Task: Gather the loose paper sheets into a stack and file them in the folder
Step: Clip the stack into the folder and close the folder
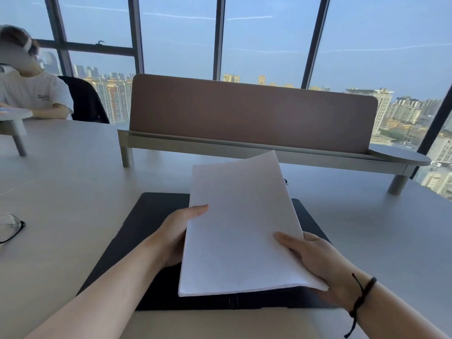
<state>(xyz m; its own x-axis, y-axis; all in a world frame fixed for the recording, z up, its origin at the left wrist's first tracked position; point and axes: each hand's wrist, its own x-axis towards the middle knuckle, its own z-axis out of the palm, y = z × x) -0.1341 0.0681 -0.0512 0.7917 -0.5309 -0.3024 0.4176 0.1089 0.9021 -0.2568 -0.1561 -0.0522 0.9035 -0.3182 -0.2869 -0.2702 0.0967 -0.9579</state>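
Gripping paper stack (241, 226) over folder (146, 221)

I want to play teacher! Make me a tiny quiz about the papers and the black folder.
1. True or false: both hands hold the paper stack.
2. Where is the black folder? A) lying open on the table, under the stack B) standing upright by the window C) on a chair
3. What lies at the table's left edge?

Key: 1. True: the left hand grips the stack's left side and the right hand its lower right. 2. A. 3. Eyeglasses.
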